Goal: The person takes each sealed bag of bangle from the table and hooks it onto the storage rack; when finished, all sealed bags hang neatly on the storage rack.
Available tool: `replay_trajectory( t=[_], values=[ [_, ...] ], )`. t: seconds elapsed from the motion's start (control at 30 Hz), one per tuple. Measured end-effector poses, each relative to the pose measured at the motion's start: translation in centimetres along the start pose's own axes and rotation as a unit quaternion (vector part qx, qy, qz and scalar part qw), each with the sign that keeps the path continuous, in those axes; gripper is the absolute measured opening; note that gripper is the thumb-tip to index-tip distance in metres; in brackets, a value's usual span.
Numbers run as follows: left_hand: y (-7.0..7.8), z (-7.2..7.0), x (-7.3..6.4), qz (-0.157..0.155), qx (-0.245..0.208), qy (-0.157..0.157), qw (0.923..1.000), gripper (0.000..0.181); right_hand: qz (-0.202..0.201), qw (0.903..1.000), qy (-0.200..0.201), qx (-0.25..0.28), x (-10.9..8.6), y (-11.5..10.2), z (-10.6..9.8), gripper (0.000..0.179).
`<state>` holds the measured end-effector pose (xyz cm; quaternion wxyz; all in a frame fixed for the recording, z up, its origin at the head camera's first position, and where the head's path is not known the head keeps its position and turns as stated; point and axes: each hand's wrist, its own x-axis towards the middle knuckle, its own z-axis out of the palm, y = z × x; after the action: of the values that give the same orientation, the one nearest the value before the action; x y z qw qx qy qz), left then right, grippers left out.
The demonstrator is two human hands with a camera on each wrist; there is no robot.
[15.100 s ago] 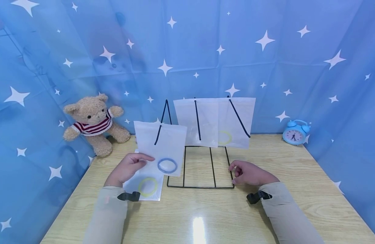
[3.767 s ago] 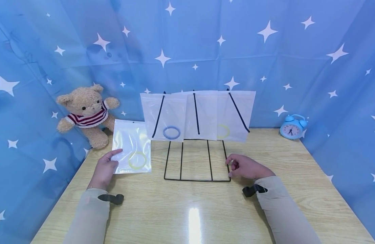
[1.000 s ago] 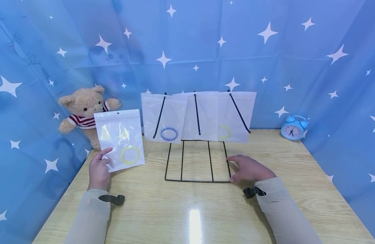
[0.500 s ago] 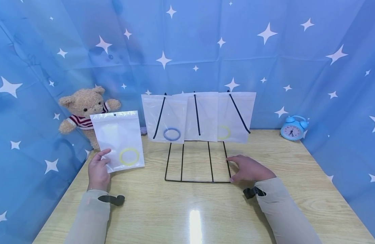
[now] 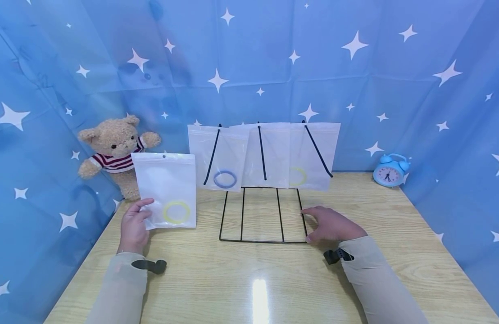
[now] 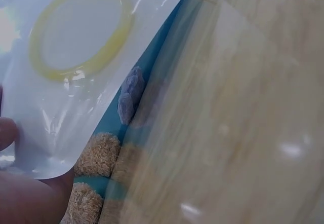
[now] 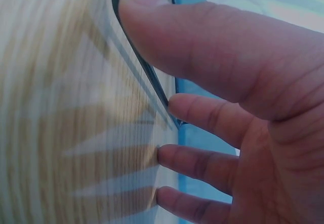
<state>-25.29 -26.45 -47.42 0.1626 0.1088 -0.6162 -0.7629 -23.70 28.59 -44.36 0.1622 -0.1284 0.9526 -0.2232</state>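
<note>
On the left in the head view, my left hand [image 5: 133, 227] pinches the lower left edge of a white zip bag [image 5: 162, 175]. A yellow ring [image 6: 38, 46] shows through its clear front, and a small hang hole sits at its top. To the right stands a black wire display rack [image 5: 263, 242]. From its prongs hang a bag with a blue ring [image 5: 225, 179], a middle bag [image 5: 269, 155] and a right bag with a yellow ring [image 5: 320, 157]. My right hand [image 5: 332, 223] touches the rack's right base bar with extended thumb and index finger; its other fingertips meet the table.
A teddy bear [image 5: 120, 163] in a striped shirt sits at the back left, partly behind the held bag. At the back right stands a blue alarm clock [image 5: 388, 171]. A starry blue curtain [image 5: 265, 54] borders the wooden table [image 5: 217, 283].
Earlier the left hand hung the blue-ring bag on the left prong. It then lifted the yellow-ring bag off the table; in the last half second that bag has shifted slightly right.
</note>
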Motion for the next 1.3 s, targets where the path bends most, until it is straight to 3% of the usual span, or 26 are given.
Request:
replay_trajectory(
  t=[0.23, 0.5, 0.73, 1.3],
  values=[
    [0.0, 0.4, -0.2, 0.019, -0.010, -0.029, 0.9994, 0.052, -0.002, 1.0000, 0.002, 0.003, -0.1, 0.0, 0.1, 0.088],
    [0.3, 0.9, -0.5, 0.018, 0.023, -0.044, 0.9986, 0.047, -0.001, 1.0000, 0.002, 0.004, -0.1, 0.1, 0.0, 0.088],
    [0.3, 1.5, -0.8, 0.036, 0.016, -0.082, 0.9959, 0.051, -0.003, 1.0000, 0.005, -0.003, 0.3, 0.4, 0.2, 0.088],
    [0.1, 2.3, -1.5, 0.036, 0.020, -0.165, 0.9854, 0.057, -0.002, 1.0000, 0.006, -0.004, 0.3, 0.5, 0.3, 0.088]
  ],
)
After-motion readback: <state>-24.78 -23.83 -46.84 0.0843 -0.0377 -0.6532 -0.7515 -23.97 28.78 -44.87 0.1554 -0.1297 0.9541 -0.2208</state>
